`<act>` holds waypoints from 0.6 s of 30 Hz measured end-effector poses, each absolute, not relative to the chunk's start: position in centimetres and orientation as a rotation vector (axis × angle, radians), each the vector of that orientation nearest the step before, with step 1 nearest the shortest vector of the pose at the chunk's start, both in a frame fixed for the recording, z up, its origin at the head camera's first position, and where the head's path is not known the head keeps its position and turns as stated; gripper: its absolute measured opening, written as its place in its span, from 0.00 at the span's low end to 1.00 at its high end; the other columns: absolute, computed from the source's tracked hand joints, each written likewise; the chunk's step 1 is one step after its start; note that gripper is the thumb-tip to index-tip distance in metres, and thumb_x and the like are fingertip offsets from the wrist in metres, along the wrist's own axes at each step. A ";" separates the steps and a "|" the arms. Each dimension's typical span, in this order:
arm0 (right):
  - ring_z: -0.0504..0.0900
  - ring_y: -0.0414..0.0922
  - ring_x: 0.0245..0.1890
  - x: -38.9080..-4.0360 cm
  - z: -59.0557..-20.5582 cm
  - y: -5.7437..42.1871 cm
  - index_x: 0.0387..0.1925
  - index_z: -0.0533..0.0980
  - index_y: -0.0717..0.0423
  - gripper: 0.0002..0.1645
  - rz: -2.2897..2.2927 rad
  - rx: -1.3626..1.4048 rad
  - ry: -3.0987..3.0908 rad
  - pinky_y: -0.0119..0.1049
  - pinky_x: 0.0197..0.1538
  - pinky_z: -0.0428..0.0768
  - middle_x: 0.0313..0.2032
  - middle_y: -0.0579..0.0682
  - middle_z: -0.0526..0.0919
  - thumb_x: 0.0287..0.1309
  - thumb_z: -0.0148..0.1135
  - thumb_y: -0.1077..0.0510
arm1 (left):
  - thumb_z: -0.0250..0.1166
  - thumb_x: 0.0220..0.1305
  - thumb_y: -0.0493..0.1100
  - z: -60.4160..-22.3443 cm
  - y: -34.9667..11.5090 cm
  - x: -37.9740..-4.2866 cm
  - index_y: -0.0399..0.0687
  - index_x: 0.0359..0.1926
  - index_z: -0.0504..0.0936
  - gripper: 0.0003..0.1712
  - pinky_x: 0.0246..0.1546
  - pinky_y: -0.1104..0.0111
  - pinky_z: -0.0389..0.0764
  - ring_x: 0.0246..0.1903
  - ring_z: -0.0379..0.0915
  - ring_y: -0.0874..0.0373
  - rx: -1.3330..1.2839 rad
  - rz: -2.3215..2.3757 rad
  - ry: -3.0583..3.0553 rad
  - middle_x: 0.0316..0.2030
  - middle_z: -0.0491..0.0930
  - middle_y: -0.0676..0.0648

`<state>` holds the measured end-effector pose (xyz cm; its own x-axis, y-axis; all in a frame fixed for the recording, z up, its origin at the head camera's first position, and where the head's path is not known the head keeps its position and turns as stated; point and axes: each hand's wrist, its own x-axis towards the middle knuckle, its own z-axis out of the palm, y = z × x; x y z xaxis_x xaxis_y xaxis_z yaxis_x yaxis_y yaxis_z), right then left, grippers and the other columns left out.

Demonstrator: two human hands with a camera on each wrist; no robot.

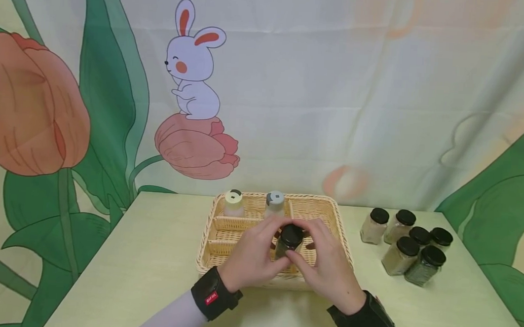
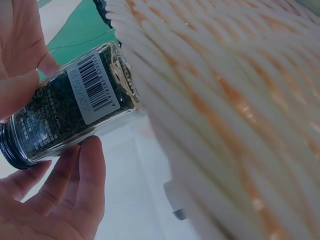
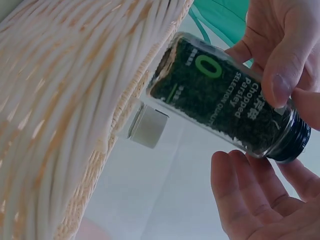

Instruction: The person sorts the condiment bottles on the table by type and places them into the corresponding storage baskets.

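A glass jar of chopped parsley point(image 1: 287, 249) with a black lid is held upright over the front right part of a wicker basket point(image 1: 203, 257). My left hand point(image 1: 250, 256) and right hand point(image 1: 328, 263) hold it between them, thumbs at the near side and fingers around the lid end. In the right wrist view, the green lettering on the parsley jar point(image 3: 215, 95) faces the camera. The left wrist view shows a barcode label on the jar point(image 2: 95, 85), with fingertips at its side. The basket's woven wall point(image 2: 240, 110) fills much of that view.
Two bottles stand in the basket's back compartments, one with a pale yellow cap point(image 1: 233, 197), one with a grey cap point(image 1: 275, 199). Several black-lidded spice jars point(image 1: 399, 257) are grouped on the table right of the basket. A printed cloth point(image 1: 291, 110) hangs behind.
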<state>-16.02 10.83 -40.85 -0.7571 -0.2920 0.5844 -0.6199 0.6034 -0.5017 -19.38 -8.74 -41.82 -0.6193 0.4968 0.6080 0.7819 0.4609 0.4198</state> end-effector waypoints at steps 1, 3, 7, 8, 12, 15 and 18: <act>0.82 0.43 0.50 -16.0 -40.8 10.9 0.65 0.73 0.52 0.37 0.987 0.722 -2.393 0.38 0.43 0.86 0.54 0.46 0.80 0.56 0.79 0.57 | 0.78 0.55 0.44 -41.8 -8.8 -19.4 0.52 0.66 0.73 0.38 0.40 0.74 0.85 0.46 0.81 0.61 -1.071 -0.972 -2.314 0.54 0.81 0.51; 0.82 0.44 0.51 -15.9 -40.8 11.1 0.66 0.73 0.52 0.37 0.977 0.716 -2.407 0.36 0.44 0.85 0.55 0.46 0.80 0.56 0.79 0.56 | 0.79 0.55 0.45 -41.7 -9.0 -19.5 0.52 0.65 0.73 0.37 0.37 0.75 0.84 0.46 0.81 0.61 -1.069 -0.973 -2.313 0.54 0.81 0.51; 0.82 0.45 0.50 -15.8 -40.8 11.6 0.65 0.73 0.55 0.37 0.943 0.720 -2.405 0.35 0.44 0.85 0.55 0.48 0.80 0.56 0.79 0.56 | 0.80 0.55 0.49 -41.3 -9.5 -19.8 0.50 0.64 0.74 0.38 0.35 0.75 0.84 0.47 0.80 0.61 -1.037 -0.955 -2.332 0.54 0.81 0.52; 0.82 0.45 0.50 -15.8 -40.9 11.8 0.65 0.73 0.55 0.37 0.930 0.720 -2.403 0.35 0.44 0.85 0.55 0.49 0.80 0.56 0.79 0.56 | 0.80 0.55 0.50 -41.2 -9.7 -19.8 0.50 0.64 0.74 0.38 0.35 0.75 0.84 0.47 0.80 0.61 -1.021 -0.954 -2.347 0.54 0.81 0.52; 0.83 0.46 0.50 -15.7 -41.3 12.6 0.64 0.74 0.56 0.37 0.877 0.713 -2.400 0.35 0.44 0.85 0.55 0.49 0.81 0.55 0.79 0.56 | 0.81 0.55 0.49 -40.8 -10.5 -19.9 0.50 0.65 0.73 0.40 0.35 0.71 0.85 0.46 0.80 0.62 -0.959 -0.974 -2.409 0.54 0.81 0.53; 0.83 0.45 0.50 -15.6 -41.5 13.3 0.65 0.74 0.55 0.37 0.840 0.695 -2.418 0.36 0.44 0.85 0.56 0.48 0.81 0.55 0.79 0.55 | 0.82 0.54 0.49 -40.7 -11.3 -20.2 0.51 0.65 0.73 0.40 0.34 0.69 0.86 0.45 0.80 0.63 -0.930 -0.984 -2.426 0.54 0.81 0.53; 0.82 0.45 0.51 -15.3 -41.7 14.2 0.65 0.73 0.52 0.37 0.812 0.666 -2.455 0.38 0.44 0.85 0.57 0.46 0.80 0.56 0.78 0.53 | 0.82 0.53 0.49 -40.6 -12.1 -20.4 0.52 0.66 0.73 0.41 0.34 0.69 0.86 0.45 0.79 0.62 -0.911 -0.962 -2.428 0.53 0.80 0.53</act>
